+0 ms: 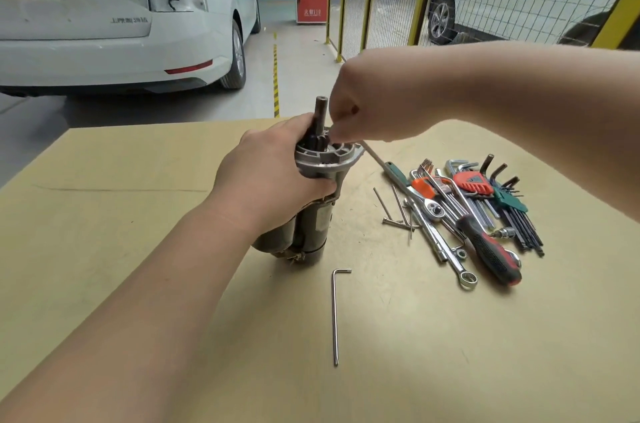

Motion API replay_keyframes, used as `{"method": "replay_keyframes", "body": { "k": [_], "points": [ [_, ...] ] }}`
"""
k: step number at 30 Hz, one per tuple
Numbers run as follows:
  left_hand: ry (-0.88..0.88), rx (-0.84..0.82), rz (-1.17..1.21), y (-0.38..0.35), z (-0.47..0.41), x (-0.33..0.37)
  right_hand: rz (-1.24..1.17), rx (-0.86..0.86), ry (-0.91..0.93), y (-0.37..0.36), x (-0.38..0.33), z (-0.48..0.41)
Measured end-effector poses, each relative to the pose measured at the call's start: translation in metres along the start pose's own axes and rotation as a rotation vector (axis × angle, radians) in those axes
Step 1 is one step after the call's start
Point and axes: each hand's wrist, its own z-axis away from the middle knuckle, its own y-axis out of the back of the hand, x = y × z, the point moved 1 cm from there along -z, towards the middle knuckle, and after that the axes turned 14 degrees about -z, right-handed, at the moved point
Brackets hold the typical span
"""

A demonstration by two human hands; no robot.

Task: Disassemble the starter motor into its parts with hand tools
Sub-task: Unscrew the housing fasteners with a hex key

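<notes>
Motor [313,225] stands upright on the worktop [138,214], left hand [273,176] wrapped tight round its housing under the flange. Right hand [360,107] bunches fingertips at the pinion [320,140], maybe pinching it; can't tell. Looks heavy, rigid, likely slick: grip the body, not the shaft.

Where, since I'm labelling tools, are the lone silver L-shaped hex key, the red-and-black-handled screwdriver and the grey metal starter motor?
Silver hex key [334,318]: head view, its long shaft.
Red-and-black screwdriver [490,249]: head view, its handle.
Grey starter motor [322,163]: head view, its aluminium nose flange.
</notes>
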Motion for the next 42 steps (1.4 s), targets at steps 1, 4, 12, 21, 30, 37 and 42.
{"method": "replay_keyframes", "body": {
  "k": [1, 4, 12, 21, 30, 37, 42],
  "points": [
    [0.016, 0.014, -0.012, -0.001, 0.0, 0.001, -0.087, -0.029, -0.085, -0.002, 0.0, -0.002],
    [0.047, 0.042, -0.031, -0.003, 0.001, 0.003, -0.262, -0.103, -0.277, -0.013, -0.006, -0.01],
    [0.095, 0.068, -0.08, -0.003, 0.006, 0.009, -0.514, -0.183, -0.452, -0.015, -0.01, -0.024],
    [0.168, 0.069, -0.168, -0.004, 0.011, 0.019, -0.551, -0.22, -0.554, -0.015, -0.012, -0.028],
    [0.183, 0.065, -0.203, -0.005, 0.012, 0.018, -0.546, -0.222, -0.548, -0.015, -0.012, -0.027],
    [0.175, 0.067, -0.199, -0.005, 0.012, 0.018, -0.547, -0.188, -0.494, -0.015, -0.009, -0.026],
    [0.161, 0.074, -0.164, -0.006, 0.013, 0.015, -0.082, -0.143, -0.272, -0.015, -0.013, -0.02]
  ]
}}
